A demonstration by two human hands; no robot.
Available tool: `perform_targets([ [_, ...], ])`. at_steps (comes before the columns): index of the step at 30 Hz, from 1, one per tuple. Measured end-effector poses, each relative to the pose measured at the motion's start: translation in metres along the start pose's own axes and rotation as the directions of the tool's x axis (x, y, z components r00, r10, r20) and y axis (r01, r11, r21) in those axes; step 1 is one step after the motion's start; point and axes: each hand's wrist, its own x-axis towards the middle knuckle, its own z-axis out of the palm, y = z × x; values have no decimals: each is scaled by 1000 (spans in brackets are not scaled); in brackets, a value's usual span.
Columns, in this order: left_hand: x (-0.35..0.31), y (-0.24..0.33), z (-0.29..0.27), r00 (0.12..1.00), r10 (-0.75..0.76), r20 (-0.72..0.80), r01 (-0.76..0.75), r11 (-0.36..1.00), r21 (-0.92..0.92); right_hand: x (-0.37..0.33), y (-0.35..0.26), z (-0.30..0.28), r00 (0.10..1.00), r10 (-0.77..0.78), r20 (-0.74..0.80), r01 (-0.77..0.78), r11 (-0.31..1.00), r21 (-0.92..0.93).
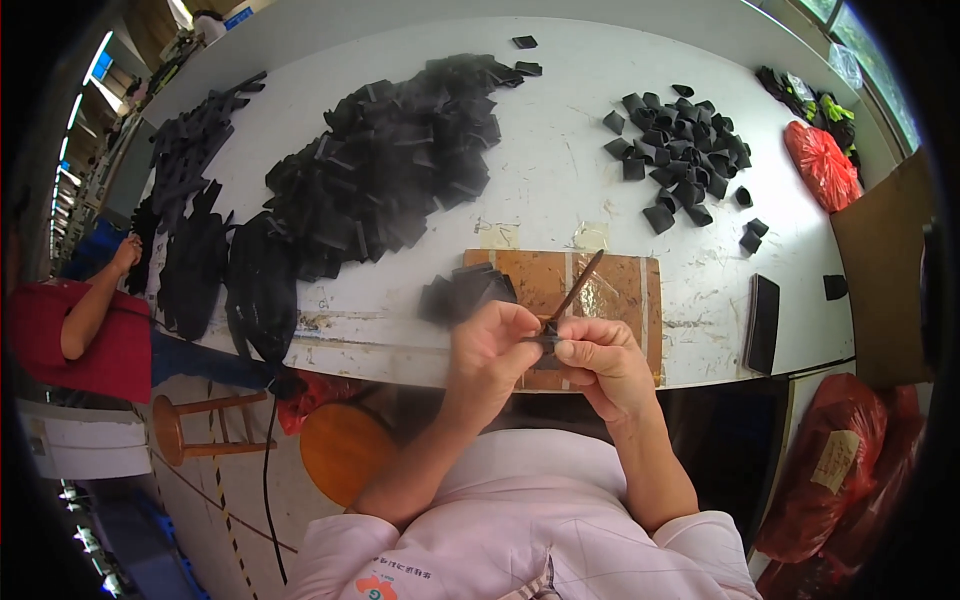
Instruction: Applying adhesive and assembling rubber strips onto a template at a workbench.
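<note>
My left hand (pixel 492 350) and my right hand (pixel 608 362) meet over the table's front edge, fingertips almost touching. Both are closed in a pinch on a small black fabric piece (pixel 548 338), largely covered by the fingers. A slim dark brown stick (pixel 582 284) rises from between the fingertips, slanting up to the right; its lower end is hidden, and I cannot tell which hand has it. Beneath lies a brown board (pixel 625 300) with strips of clear tape. Beside my left hand, a small stack of flat black pieces (pixel 468 292) overlaps the board's left side.
A large heap of flat black pieces (pixel 390 150) covers the white table's left half. Folded black loops (pixel 680 145) are piled at the right. A dark phone-like slab (pixel 762 325) lies near the right edge. Red bags (pixel 822 165) stand beyond. A person in red (pixel 85 335) is at left.
</note>
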Motion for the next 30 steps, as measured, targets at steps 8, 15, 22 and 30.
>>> perform_targets([
  [8, 15, 37, 12, 975, -2, 222, 112, 867, -486, -2, -46, 14, 978, 15, 207, -13, 1000, -8],
  [15, 45, 52, 18, 893, -66, 444, 383, 629, -676, 34, -75, 15, 944, -66, 324, 107, 988, -110],
  [22, 47, 44, 18, 970, -79, 229, 192, 829, -525, 44, -65, 12, 933, -155, 326, 218, 961, -167],
  [30, 41, 39, 16, 926, -39, 376, 271, 760, -590, 43, -55, 5, 927, -103, 361, 173, 971, -167],
])
